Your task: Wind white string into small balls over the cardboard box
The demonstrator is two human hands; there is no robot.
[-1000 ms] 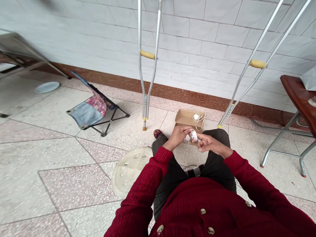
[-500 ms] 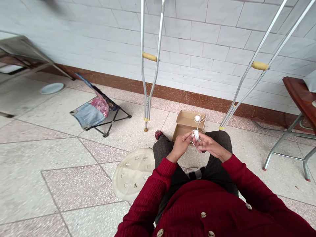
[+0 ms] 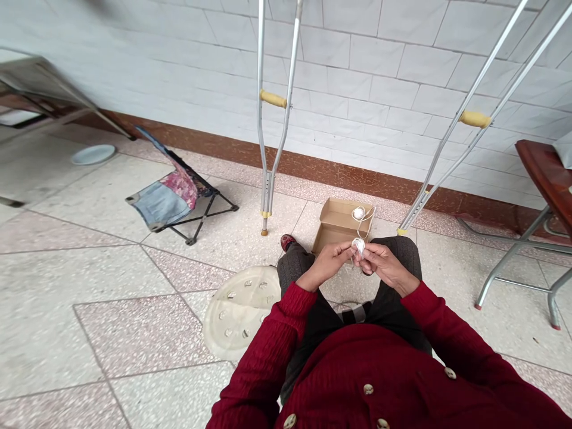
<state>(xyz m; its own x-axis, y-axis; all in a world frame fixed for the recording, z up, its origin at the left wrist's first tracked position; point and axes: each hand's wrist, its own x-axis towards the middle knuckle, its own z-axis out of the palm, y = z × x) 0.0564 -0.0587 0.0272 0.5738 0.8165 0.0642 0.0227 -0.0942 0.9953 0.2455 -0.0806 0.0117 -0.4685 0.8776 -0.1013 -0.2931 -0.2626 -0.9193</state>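
Note:
I sit with my knees apart above a tiled floor. My left hand (image 3: 329, 260) and my right hand (image 3: 381, 262) meet in front of me, both pinched on a small white wad of thread (image 3: 358, 245). A thin white strand runs from it up to a white thread ball (image 3: 358, 213) that lies in an open cardboard box (image 3: 336, 226) on the floor just beyond my hands. Red knitted sleeves cover both arms.
Two metal crutches (image 3: 268, 173) (image 3: 447, 149) lean on the white tiled wall either side of the box. A round pale tray (image 3: 236, 310) with small pieces lies left of my leg. A folding stool (image 3: 174, 196) stands left, a wooden table (image 3: 543, 179) right, a plate (image 3: 93, 154) far left.
The white wad between my fingers has drawn into a tighter, rounder lump, and my hands have closed together around it. The view has shifted slightly.

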